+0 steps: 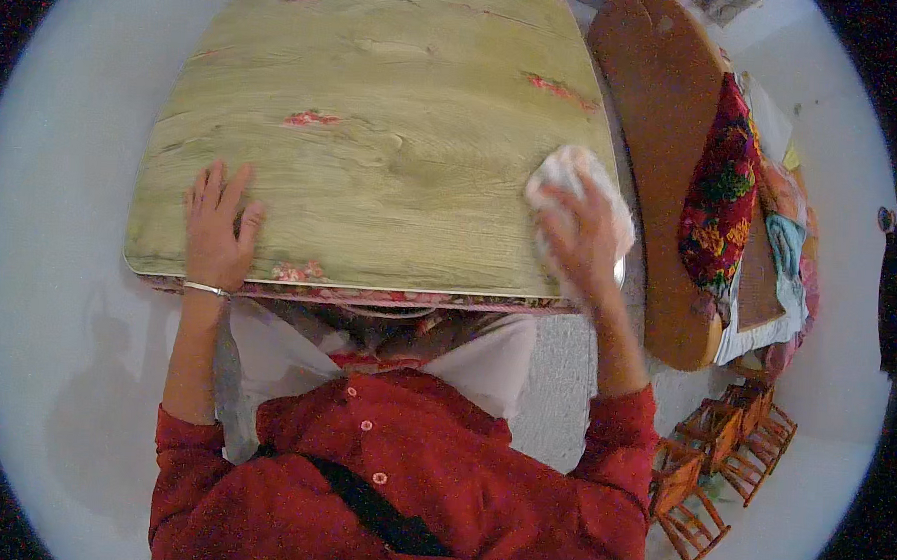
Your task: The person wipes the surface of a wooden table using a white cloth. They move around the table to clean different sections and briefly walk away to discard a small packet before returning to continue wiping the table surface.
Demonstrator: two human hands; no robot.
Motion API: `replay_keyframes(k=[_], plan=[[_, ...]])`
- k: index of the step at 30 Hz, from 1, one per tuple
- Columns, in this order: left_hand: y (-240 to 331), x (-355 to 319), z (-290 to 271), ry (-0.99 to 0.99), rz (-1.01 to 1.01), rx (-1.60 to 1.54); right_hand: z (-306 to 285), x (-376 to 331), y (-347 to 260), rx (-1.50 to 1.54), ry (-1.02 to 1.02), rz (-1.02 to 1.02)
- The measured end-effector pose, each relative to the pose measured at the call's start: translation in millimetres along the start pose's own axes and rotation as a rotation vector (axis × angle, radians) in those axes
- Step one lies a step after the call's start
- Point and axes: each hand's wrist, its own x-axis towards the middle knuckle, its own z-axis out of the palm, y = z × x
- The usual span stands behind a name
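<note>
In front of me stands a table with a greenish-yellow wood-grain top (402, 208) marked by several red patches. My left hand (218, 225) lies flat on its near left part, fingers spread, holding nothing; a pale bangle is on that wrist. Near the right edge, my right hand (582, 241) presses a white and pinkish cloth (563, 170) against the surface. The hand is somewhat blurred, and part of the cloth is bunched under its palm and fingers.
A brown wooden-looking couch (658, 179) runs along the right side, with a red flowered cushion (723, 192) and folded fabrics (790, 255) on it. Small wooden chairs (717, 437) stand at the lower right. A white wall (61, 213) rises close on the left.
</note>
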Motion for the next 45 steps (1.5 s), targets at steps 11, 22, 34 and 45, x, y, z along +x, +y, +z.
replay_keyframes(k=[11, 22, 34, 45], plan=[[2, 9, 7, -0.015, 0.050, -0.027, -15, 7, 24, -0.055, -0.049, -0.047], [11, 11, 2, 0.022, 0.018, -0.052, 10, 77, 93, -0.064, 0.045, 0.087], [7, 8, 1, 0.018, -0.006, -0.067, 41, 58, -40, 0.166, -0.212, -0.558], [11, 5, -1, 0.061, 0.000, -0.074, -10, 64, 83, 0.033, -0.058, -0.070]])
